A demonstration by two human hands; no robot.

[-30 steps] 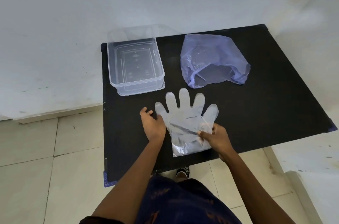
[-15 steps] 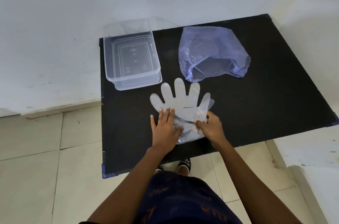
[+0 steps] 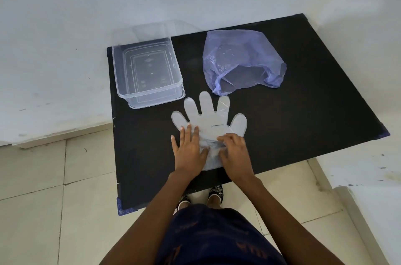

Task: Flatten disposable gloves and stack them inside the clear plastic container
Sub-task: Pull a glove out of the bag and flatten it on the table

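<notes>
Clear disposable glove [image 3: 208,119] flat on black table [image 3: 303,101]; left hand [image 3: 189,151] pressing cuff, fingers spread flat; right hand [image 3: 235,154] fingers curled, pressing cuff; clear plastic container [image 3: 147,71] empty

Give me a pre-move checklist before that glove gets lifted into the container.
1. Glove fingers spread flat on the black table: ok.
2. Palm and cuff smoothed: not ok; wrinkles show between the left hand and right hand.
3. Both hands on the glove: ok.
4. Clear plastic container open, no lid on: ok.
5. Container empty inside: ok; no gloves show.
6. More gloves in the purple bag: cannot tell.
</notes>
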